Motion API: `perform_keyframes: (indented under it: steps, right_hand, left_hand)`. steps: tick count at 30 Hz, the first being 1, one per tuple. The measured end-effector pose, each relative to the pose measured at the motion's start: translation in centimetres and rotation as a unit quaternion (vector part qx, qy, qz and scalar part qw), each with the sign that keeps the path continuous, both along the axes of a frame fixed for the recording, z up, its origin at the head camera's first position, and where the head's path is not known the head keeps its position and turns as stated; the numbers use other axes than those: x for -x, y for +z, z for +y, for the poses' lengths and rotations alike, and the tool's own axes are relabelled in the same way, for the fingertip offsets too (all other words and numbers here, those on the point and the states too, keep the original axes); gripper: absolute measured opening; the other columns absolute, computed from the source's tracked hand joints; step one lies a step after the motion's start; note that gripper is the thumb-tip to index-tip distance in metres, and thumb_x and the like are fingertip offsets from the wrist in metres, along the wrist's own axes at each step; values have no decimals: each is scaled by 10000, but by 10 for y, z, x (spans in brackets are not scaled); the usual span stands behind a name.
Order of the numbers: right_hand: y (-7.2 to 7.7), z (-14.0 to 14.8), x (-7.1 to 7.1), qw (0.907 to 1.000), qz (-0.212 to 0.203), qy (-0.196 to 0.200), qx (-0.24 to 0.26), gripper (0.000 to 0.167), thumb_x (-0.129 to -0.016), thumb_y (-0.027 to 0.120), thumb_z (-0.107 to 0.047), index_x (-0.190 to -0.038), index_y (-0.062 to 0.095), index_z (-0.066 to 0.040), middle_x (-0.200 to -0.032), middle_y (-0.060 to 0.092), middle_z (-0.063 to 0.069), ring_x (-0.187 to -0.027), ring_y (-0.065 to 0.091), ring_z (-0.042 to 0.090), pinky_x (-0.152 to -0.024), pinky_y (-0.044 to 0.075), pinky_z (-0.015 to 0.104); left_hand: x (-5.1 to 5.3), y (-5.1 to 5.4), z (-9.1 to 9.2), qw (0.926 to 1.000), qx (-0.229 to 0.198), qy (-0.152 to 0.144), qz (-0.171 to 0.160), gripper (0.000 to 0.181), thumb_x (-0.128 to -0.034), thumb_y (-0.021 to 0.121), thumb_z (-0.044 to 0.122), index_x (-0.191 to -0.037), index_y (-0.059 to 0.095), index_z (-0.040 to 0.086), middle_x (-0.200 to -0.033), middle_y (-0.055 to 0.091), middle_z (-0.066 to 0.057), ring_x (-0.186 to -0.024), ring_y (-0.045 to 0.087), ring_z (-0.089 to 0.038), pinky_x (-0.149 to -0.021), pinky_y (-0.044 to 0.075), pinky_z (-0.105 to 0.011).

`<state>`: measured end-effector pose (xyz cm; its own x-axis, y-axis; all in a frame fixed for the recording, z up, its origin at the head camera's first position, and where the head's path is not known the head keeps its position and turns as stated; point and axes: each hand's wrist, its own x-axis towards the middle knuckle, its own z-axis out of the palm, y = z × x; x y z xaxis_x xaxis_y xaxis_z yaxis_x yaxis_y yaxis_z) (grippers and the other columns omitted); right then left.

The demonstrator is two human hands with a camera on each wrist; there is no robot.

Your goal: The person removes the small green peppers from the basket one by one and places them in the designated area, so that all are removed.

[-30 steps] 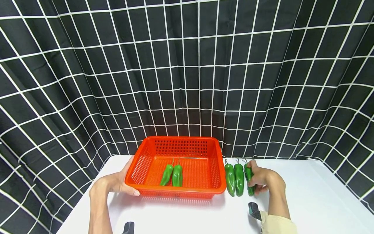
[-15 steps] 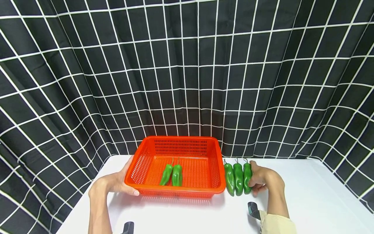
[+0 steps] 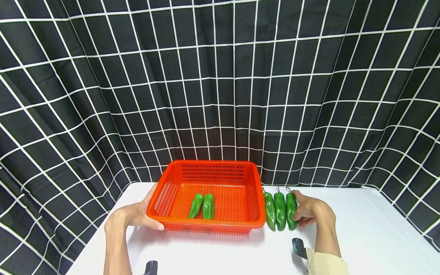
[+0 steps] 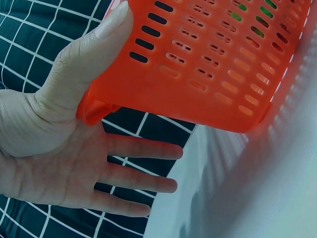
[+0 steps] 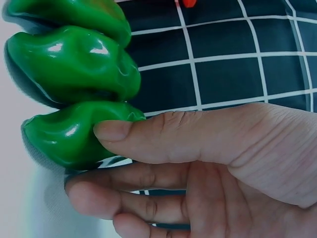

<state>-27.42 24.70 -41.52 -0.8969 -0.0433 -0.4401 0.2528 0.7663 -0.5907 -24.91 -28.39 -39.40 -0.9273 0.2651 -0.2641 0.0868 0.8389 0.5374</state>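
Note:
My left hand (image 3: 137,214) lies against the left side of the orange basket (image 3: 206,224), its thumb at the front corner; in the left wrist view three fingers (image 4: 141,177) stretch out straight below the rim. Three green peppers lie side by side on the table right of the basket: the left pepper (image 3: 269,212), the middle pepper (image 3: 280,212) and the right pepper (image 3: 291,210). My right hand (image 3: 307,210) is beside the right pepper; the right wrist view shows its thumb touching that pepper (image 5: 69,134), the other fingers (image 5: 129,193) loosely bent alongside.
Two more peppers, one on the left (image 3: 196,205) and one on the right (image 3: 208,206), lie inside the basket. A black curtain (image 3: 220,95) with white grid lines hangs behind the white table (image 3: 220,256).
The right pepper has turned over from its side and come up closer to the middle one; my right hand has eased its hold on it. My left hand and the basket have stayed put.

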Motion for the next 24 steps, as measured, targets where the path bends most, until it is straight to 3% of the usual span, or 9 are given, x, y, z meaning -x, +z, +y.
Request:
perform_keyframes:
  steps: [10,20,24]
  right_hand:
    - [8,2,-6,9999,95,34,53,1058,-800,733,-5,-1640,90,-18,-805,711,159,-657,703,192,-636,589,286]
    - [31,-3,-14,9990,215,261,-291,900,-878,737,-100,-1613,221,-33,-730,641,90,-618,639,156,-584,499,233]
    - [47,-12,-19,9963,427,522,-525,832,-902,748,-141,-1593,293,-50,-870,663,133,-650,651,170,-645,515,292]
  left_hand:
    - [0,0,0,10000,68,-52,22,1511,-672,945,560,-1667,-108,133,-1601,406,-267,-1229,619,-349,-1079,480,-644]
    - [-1,0,-1,10000,75,1,14,1509,-665,949,560,-1671,-99,151,-1575,449,-252,-1194,631,-322,-1063,495,-626]
    - [0,1,-1,10000,37,-26,48,1510,-664,951,558,-1671,-95,143,-1594,421,-254,-1215,619,-333,-1073,488,-632]
